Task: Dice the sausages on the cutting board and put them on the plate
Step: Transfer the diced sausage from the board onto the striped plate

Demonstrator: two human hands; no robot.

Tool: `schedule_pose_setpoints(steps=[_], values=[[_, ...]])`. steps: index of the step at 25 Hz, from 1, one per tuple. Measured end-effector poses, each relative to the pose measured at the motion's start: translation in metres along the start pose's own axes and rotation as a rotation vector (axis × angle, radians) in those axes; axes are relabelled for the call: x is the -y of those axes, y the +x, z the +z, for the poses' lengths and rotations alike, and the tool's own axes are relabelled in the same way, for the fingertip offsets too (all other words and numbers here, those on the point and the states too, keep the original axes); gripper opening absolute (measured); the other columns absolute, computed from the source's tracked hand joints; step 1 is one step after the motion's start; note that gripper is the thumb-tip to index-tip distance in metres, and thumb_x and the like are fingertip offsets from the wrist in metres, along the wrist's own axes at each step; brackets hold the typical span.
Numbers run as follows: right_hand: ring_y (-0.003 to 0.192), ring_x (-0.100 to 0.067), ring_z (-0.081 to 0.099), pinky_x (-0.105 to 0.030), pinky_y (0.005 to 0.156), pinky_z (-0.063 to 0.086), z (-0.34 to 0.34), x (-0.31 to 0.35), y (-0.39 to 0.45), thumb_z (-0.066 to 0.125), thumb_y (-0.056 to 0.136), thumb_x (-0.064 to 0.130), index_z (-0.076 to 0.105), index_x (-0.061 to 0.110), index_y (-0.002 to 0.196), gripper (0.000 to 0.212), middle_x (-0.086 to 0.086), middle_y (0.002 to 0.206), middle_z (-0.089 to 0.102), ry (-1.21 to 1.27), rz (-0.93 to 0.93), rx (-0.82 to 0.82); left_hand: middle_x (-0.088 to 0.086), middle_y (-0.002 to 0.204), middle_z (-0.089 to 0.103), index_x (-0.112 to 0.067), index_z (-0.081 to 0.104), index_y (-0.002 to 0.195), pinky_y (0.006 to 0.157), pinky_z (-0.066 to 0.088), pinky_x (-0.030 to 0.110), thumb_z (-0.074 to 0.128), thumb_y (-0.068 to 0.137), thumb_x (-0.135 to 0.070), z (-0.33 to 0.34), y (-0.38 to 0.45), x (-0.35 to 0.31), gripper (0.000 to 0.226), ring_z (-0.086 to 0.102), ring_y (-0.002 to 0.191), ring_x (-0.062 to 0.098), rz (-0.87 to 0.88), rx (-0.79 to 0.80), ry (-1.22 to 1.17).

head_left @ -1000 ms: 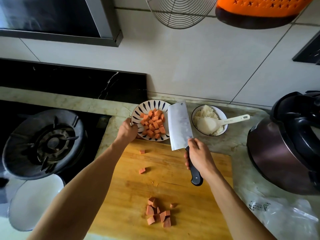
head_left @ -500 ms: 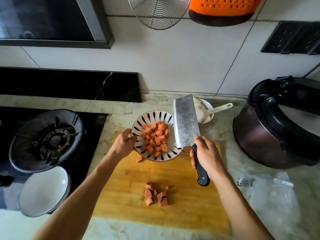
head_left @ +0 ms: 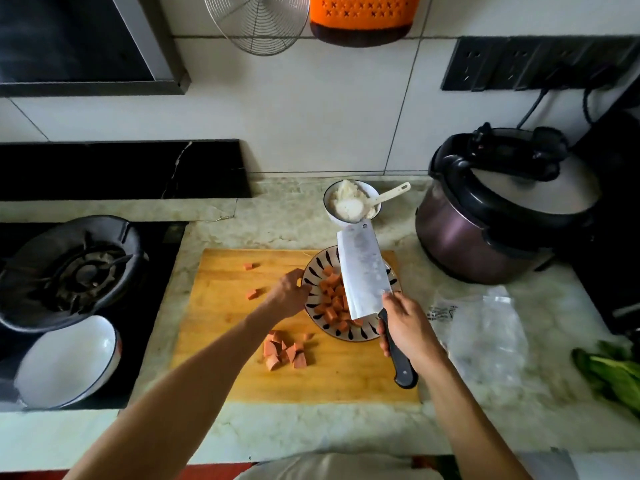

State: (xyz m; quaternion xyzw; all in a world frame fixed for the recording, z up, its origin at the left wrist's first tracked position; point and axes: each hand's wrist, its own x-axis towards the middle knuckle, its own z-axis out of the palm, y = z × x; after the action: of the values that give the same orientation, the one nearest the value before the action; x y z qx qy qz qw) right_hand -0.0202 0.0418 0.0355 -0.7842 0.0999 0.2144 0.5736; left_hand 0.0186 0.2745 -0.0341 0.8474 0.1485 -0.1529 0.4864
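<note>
Head view: right hand [head_left: 405, 327] wrapped around black handle of cleaver [head_left: 362, 271], blade flat-side up, pointing far, over right half of plate [head_left: 313, 271]. Left hand [head_left: 289, 294] grips plate's left rim, fingers curled on the edge. Plate is striped, sits over the far-right part of cutting board [head_left: 225, 341], loaded with diced sausage [head_left: 330, 297]. Small pile of cubes [head_left: 284, 351] on the board just near of plate; two stray cubes [head_left: 252, 280] further left on the board, well apart from the pile. Board lies on marble counter [head_left: 284, 216]. Far of plate: bowl of rice [head_left: 351, 202] with white spoon in it. Right: pressure cooker [head_left: 498, 209], clear plastic bag [head_left: 485, 337], greens [head_left: 609, 372] at frame edge. Left: gas burner [head_left: 76, 271], white bowl [head_left: 65, 362] near of it.
</note>
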Motion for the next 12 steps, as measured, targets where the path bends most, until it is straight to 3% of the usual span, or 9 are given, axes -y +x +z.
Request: schedule_pose_setpoints(steps=[5, 7, 10, 12], values=[[0.038, -0.019, 0.047, -0.028, 0.038, 0.04, -0.004, -0.011, -0.011, 0.037, 0.105, 0.03, 0.052, 0.008, 0.091, 0.03, -0.009, 0.061, 0.055, -0.015, 0.018, -0.022, 0.012, 0.099, 0.065, -0.013, 0.058, 0.123, 0.056, 0.048, 0.028, 0.05, 0.098, -0.023, 0.013, 0.011, -0.002, 0.027, 0.06, 0.071, 0.024, -0.114, -0.118, 0.053], [0.037, -0.019, 0.047, -0.028, 0.038, 0.04, -0.003, -0.014, -0.013, 0.037, 0.104, 0.03, 0.051, 0.009, 0.086, 0.031, -0.009, 0.061, 0.055, -0.02, 0.015, -0.028, 0.01, 0.099, 0.069, -0.017, 0.062, 0.118, 0.061, 0.053, 0.032, 0.054, 0.096, -0.027, 0.009, 0.011, -0.001, 0.025, 0.063, 0.075, 0.026, -0.098, -0.115, 0.037], [0.038, -0.02, 0.047, -0.028, 0.037, 0.04, 0.001, -0.016, -0.016, 0.037, 0.104, 0.03, 0.052, 0.014, 0.086, 0.028, -0.01, 0.063, 0.056, -0.027, 0.011, -0.022, 0.003, 0.097, 0.069, -0.015, 0.065, 0.116, 0.083, 0.057, 0.042, 0.057, 0.094, -0.026, -0.006, 0.009, -0.001, 0.026, 0.065, 0.086, 0.024, -0.075, -0.108, -0.018], [0.04, -0.021, 0.047, -0.027, 0.038, 0.04, 0.005, -0.02, -0.021, 0.038, 0.103, 0.031, 0.054, 0.014, 0.09, 0.027, -0.01, 0.063, 0.056, -0.047, 0.005, -0.018, -0.002, 0.097, 0.066, -0.013, 0.067, 0.116, 0.079, 0.053, 0.031, 0.056, 0.095, -0.024, -0.017, -0.007, 0.001, 0.026, 0.062, 0.087, 0.018, -0.006, -0.186, 0.039]])
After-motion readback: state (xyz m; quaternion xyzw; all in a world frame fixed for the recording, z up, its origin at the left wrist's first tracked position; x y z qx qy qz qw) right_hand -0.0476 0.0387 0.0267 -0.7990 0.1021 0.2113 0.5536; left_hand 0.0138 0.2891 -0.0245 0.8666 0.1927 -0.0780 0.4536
